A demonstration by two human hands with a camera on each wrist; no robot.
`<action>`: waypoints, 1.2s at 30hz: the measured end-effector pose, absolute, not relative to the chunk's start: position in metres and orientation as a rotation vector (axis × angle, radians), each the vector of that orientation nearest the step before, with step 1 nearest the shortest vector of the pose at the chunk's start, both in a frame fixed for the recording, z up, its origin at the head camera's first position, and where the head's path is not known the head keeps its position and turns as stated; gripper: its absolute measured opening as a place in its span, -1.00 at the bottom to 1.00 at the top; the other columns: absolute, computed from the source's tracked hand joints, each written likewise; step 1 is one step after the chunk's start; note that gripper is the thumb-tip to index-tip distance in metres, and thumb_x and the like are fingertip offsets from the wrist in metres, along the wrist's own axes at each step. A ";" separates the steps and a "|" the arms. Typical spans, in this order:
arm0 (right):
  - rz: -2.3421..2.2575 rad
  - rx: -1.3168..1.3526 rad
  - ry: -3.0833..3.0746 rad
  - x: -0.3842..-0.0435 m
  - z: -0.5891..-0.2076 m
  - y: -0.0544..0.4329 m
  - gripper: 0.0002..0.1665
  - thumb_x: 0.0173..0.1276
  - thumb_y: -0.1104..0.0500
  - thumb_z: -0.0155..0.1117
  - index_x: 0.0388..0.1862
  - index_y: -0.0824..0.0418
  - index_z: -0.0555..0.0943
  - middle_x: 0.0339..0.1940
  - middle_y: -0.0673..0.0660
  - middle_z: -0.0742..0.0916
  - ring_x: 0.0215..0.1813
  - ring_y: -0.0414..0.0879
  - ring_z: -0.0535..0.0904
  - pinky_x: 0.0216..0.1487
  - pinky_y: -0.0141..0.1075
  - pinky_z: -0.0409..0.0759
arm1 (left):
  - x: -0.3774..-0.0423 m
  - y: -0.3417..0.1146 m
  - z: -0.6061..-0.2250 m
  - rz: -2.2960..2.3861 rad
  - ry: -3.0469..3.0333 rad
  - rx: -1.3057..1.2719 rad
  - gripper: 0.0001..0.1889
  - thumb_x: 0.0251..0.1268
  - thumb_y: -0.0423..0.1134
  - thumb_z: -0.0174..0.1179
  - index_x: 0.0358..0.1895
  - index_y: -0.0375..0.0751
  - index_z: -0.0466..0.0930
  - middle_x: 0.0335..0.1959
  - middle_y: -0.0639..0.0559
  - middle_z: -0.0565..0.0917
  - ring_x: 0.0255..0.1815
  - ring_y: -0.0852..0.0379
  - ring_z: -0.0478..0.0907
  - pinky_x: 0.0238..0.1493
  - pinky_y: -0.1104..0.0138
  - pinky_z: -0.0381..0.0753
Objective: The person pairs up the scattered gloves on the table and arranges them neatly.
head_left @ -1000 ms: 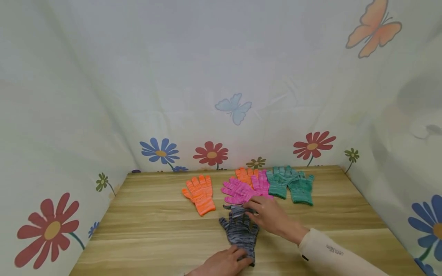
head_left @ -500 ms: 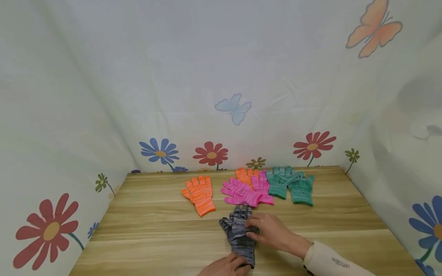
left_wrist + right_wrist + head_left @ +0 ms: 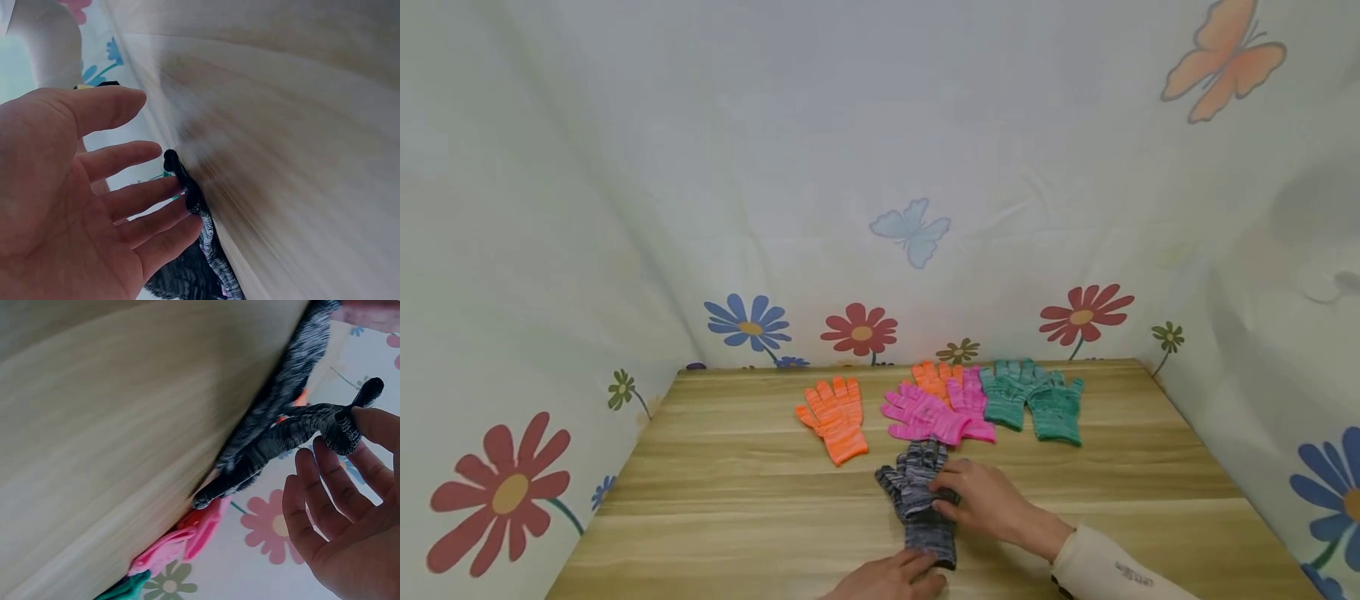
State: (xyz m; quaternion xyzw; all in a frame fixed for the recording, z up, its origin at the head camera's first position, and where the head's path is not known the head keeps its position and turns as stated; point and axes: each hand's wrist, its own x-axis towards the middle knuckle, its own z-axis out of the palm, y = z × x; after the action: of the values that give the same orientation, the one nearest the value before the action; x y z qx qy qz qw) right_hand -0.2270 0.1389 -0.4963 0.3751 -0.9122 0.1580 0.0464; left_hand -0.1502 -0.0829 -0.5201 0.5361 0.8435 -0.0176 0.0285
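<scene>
Two black-and-grey knit gloves lie one over the other at the front middle of the table. My right hand (image 3: 985,496) pinches the cuff of the upper glove (image 3: 916,483) between thumb and finger; in the right wrist view that glove (image 3: 287,440) is lifted at the cuff while its fingers rest on the lower glove (image 3: 300,362). On the lower glove's cuff (image 3: 932,546) rest the fingertips of my left hand (image 3: 887,579). The left wrist view shows the left hand's fingers (image 3: 150,203) extended, tips against the dark cuff edge (image 3: 192,197).
Behind the grey gloves lie pink gloves (image 3: 925,412), partly over an orange glove (image 3: 934,379). A green pair (image 3: 1056,408) overlaps them at the right. Another orange glove (image 3: 835,421) lies apart on the left. A flower-printed curtain (image 3: 790,208) encloses the wooden table (image 3: 737,492).
My right hand has drawn the upper grey glove back from beside the pink gloves, bringing it over the lower glove. The left hand stays at the lower cuff, shifting only slightly.
</scene>
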 end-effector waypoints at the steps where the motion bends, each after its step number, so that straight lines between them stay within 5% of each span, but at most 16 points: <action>1: 0.480 1.151 -2.776 -0.226 -0.495 0.138 -0.81 0.31 -0.04 0.36 -0.14 -0.05 0.73 -0.17 -0.11 0.71 -0.13 -0.22 0.64 -0.17 -0.28 0.65 | -0.150 -0.083 -0.520 -0.059 2.603 1.650 -0.50 0.47 0.24 -0.11 0.29 0.09 0.46 0.27 0.05 0.55 0.25 0.18 0.51 0.07 0.47 0.57; 11: 0.423 1.226 -2.846 -0.216 -0.503 0.138 -0.81 0.28 -0.05 0.37 -0.14 -0.09 0.72 -0.17 -0.14 0.71 -0.17 -0.26 0.65 -0.21 -0.33 0.64 | -0.150 -0.085 -0.522 0.038 2.588 1.635 -0.51 0.47 0.24 -0.11 0.26 0.10 0.47 0.32 0.02 0.49 0.28 0.14 0.49 0.04 0.47 0.58; 18: 0.446 1.241 -2.899 -0.211 -0.509 0.144 -0.75 0.32 -0.10 0.33 -0.04 -0.15 0.69 -0.06 -0.13 0.69 -0.05 -0.20 0.64 -0.16 -0.25 0.66 | -0.153 -0.089 -0.525 -0.048 2.524 1.808 -0.53 0.50 0.18 -0.12 0.27 0.06 0.46 0.34 -0.02 0.50 0.35 0.10 0.45 0.21 0.45 0.51; 25: 0.475 1.220 -2.857 -0.202 -0.504 0.151 -0.69 0.30 -0.05 0.36 0.02 -0.11 0.68 -0.02 -0.12 0.67 -0.01 -0.19 0.62 -0.11 -0.26 0.65 | -0.155 -0.090 -0.501 0.232 2.629 1.571 -0.66 0.46 0.01 0.08 0.17 0.02 0.59 0.09 0.18 0.63 0.06 0.37 0.57 -0.20 0.59 0.55; 33: 0.412 1.199 -2.846 -0.192 -0.507 0.156 -0.69 0.19 -0.10 0.45 -0.10 -0.12 0.67 -0.13 -0.14 0.65 -0.13 -0.23 0.62 -0.26 -0.30 0.62 | -0.171 -0.090 -0.494 0.216 2.854 1.261 -0.72 0.35 -0.06 0.23 0.07 0.06 0.63 -0.03 0.19 0.62 -0.02 0.28 0.58 -0.18 0.40 0.62; 36: 0.384 1.158 -2.903 -0.191 -0.509 0.155 -0.57 0.16 -0.13 0.47 0.00 -0.11 0.63 -0.06 -0.10 0.64 -0.07 -0.16 0.62 -0.23 -0.23 0.63 | -0.175 -0.087 -0.501 0.127 2.864 1.262 -0.74 0.33 -0.04 0.25 0.05 0.10 0.63 -0.07 0.22 0.62 -0.07 0.28 0.57 -0.24 0.39 0.60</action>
State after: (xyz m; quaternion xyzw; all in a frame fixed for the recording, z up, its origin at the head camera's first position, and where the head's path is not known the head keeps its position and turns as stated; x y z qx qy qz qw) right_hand -0.1908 0.1551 -0.5092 0.3676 -0.9219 0.1221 -0.0039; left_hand -0.1753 -0.0869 -0.5008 0.4028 0.9144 0.0405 0.0048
